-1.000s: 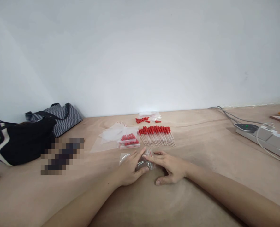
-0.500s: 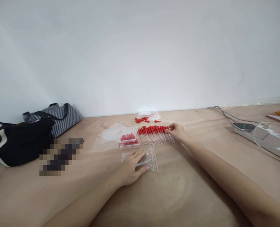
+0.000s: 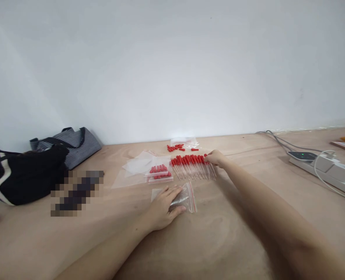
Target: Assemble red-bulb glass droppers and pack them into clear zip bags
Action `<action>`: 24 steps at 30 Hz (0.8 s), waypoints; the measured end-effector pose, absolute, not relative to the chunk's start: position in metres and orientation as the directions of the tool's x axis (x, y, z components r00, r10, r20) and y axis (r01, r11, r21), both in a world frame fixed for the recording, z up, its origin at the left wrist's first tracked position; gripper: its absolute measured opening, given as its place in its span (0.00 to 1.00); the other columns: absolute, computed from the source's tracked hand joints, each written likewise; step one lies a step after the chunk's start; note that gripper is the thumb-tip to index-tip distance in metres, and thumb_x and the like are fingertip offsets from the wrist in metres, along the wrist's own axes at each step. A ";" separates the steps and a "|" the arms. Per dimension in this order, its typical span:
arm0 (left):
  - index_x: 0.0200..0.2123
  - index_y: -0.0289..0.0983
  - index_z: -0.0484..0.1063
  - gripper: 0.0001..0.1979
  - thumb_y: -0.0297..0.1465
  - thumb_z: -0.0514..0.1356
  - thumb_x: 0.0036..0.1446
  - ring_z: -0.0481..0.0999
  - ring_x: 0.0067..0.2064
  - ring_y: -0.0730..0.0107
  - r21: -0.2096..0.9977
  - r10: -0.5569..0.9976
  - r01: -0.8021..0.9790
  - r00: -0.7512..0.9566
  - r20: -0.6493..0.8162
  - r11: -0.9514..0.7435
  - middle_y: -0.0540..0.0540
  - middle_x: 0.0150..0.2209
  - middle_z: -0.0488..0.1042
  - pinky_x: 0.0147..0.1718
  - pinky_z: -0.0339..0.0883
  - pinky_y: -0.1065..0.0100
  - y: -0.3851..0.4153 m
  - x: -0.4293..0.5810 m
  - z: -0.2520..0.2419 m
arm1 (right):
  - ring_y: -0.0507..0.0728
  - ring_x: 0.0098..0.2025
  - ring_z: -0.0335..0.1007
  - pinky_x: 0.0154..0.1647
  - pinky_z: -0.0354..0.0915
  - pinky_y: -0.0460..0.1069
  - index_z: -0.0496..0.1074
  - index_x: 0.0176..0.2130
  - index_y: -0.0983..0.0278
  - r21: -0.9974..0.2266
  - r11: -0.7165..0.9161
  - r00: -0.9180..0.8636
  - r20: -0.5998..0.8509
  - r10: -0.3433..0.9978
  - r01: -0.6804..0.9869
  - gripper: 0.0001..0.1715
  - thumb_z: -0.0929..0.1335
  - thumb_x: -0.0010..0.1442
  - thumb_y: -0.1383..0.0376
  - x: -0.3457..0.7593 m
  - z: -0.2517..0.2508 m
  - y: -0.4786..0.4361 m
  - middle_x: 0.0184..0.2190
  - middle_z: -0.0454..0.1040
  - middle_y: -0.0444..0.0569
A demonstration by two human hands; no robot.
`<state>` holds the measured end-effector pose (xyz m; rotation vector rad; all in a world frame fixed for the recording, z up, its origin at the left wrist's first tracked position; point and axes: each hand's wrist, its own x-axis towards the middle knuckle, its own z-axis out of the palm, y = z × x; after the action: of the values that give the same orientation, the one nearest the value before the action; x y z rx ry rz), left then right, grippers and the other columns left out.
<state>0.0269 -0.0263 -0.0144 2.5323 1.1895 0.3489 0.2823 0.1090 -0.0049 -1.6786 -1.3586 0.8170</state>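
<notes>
My left hand [image 3: 166,208] lies on a clear zip bag [image 3: 186,198] with a red seal line, fingers spread and pressing it to the table. Beyond it runs a row of droppers [image 3: 190,160], clear thin tubes topped with red rubber bulbs, tips toward me. At the row's right end my right hand [image 3: 215,158] is closed around the red bulb of a dropper [image 3: 206,156]; its fingertips are partly hidden. Left of the row, filled zip bags [image 3: 159,174] with red-bulbed droppers overlap.
Flat clear bags [image 3: 137,165] lie at the left of the filled ones. Loose red bulbs [image 3: 176,147] and another clear bag [image 3: 185,142] are near the wall. Striped and black bags [image 3: 29,175] stand left; a power strip [image 3: 332,171] with cables is at right.
My right hand has shifted slightly left and closed on the bulb of the end dropper. My left hand remains on the clear zip bag.
</notes>
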 end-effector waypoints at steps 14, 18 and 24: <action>0.57 0.38 0.53 0.26 0.40 0.51 0.56 0.57 0.58 0.61 0.396 0.788 0.700 0.605 0.111 -0.594 0.42 0.57 0.60 0.57 0.48 0.53 -0.029 0.032 -0.016 | 0.50 0.22 0.65 0.23 0.64 0.47 0.57 0.39 0.60 -0.987 0.109 0.166 0.088 0.982 -0.121 0.19 0.64 0.46 0.59 0.251 -0.046 0.009 0.23 0.61 0.39; 0.56 0.37 0.53 0.26 0.40 0.51 0.56 0.57 0.58 0.61 0.394 0.797 0.712 0.595 0.102 -0.582 0.42 0.56 0.60 0.57 0.48 0.54 -0.030 0.033 -0.015 | 0.51 0.23 0.67 0.26 0.66 0.49 0.60 0.36 0.62 -0.981 0.027 0.044 0.019 0.999 -0.191 0.16 0.65 0.47 0.58 0.246 -0.042 -0.001 0.24 0.64 0.41; 0.55 0.37 0.55 0.25 0.39 0.52 0.56 0.59 0.56 0.59 0.410 0.796 0.698 0.591 0.135 -0.588 0.42 0.55 0.61 0.54 0.54 0.56 -0.030 0.034 -0.011 | 0.48 0.20 0.60 0.21 0.60 0.45 0.65 0.32 0.64 -0.997 0.074 -0.189 0.071 0.979 0.007 0.14 0.68 0.46 0.58 0.244 -0.039 -0.017 0.22 0.66 0.41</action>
<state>0.0338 -0.0304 -0.0113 2.5090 1.2161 0.4404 0.2436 -0.0174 -0.0387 -1.0694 -1.3913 1.2850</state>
